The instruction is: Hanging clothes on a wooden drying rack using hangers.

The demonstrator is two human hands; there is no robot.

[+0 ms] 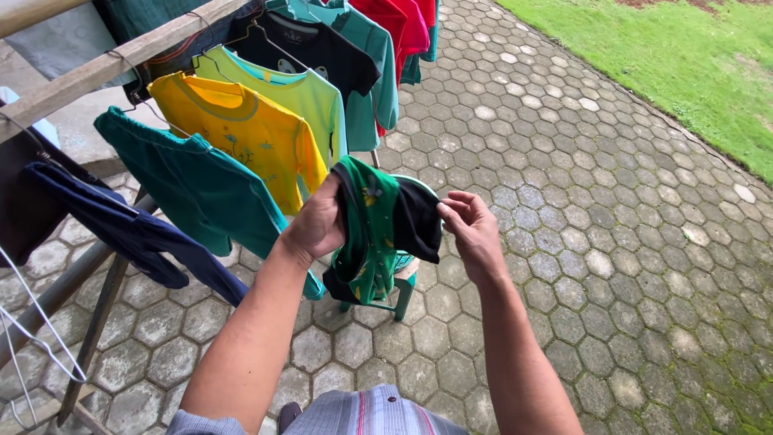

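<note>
I hold a small green and black garment (378, 229) up in front of me with both hands. My left hand (316, 225) grips its left edge, fingers wrapped into the cloth. The fingers of my right hand (471, 229) pinch the black right edge. The garment hangs limp between them, above a green plastic stool (403, 290) that is mostly hidden behind it.
A wooden drying rack (121, 60) on the left carries several shirts on hangers: yellow (241, 133), teal (201, 189), light green, black, red, and a dark blue cloth (137, 238). Empty wire hangers (32, 346) dangle at the lower left. Hexagonal paving (612, 242) runs ahead; grass (684, 56) borders it.
</note>
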